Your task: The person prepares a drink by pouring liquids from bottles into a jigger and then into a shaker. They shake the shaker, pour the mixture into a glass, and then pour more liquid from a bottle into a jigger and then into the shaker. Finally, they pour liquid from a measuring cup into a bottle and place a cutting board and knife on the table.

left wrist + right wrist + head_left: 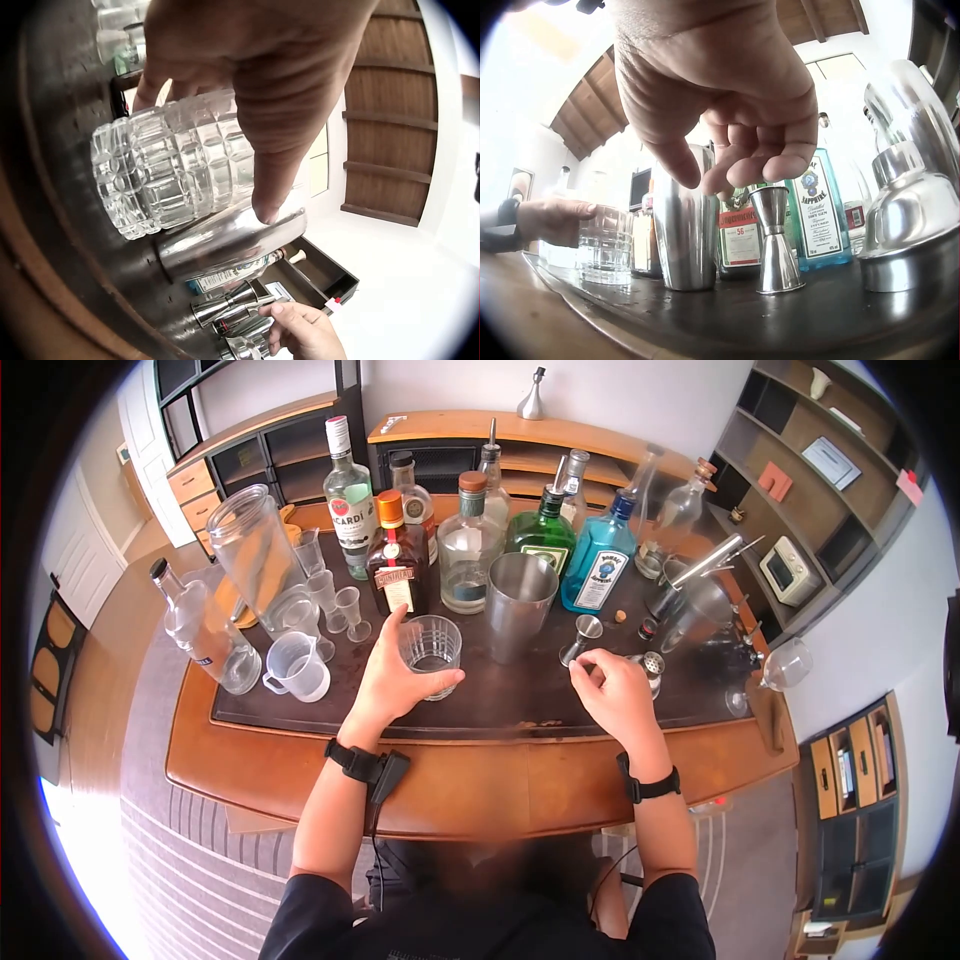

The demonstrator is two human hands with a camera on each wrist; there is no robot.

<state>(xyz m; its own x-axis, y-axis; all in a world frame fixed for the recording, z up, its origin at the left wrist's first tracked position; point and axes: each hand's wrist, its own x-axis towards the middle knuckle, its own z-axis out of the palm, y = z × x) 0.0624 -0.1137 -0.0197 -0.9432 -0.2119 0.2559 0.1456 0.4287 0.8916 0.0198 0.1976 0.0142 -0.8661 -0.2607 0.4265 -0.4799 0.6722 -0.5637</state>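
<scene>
My left hand [392,675] is around a clear cut-pattern glass [430,658], thumb extended near the rim and fingers spread at the far side; in the left wrist view the thumb of that hand [262,82] stands out straight beside the glass [165,165]. Whether it touches cannot be told. A steel double jigger [582,638] stands upright beside my right hand [615,695]. In the right wrist view this hand [720,82] hovers above the jigger [776,240], fingers loosely bent, nothing between thumb and fingertips. Between the hands stands a tall metal tin [520,605].
Several bottles, among them a blue one [600,565] and a green one [541,532], stand behind. At left are a measuring jug [298,667], a large glass vessel [255,555] and small glasses. A strainer-topped shaker piece [652,668] and metal tools are at right.
</scene>
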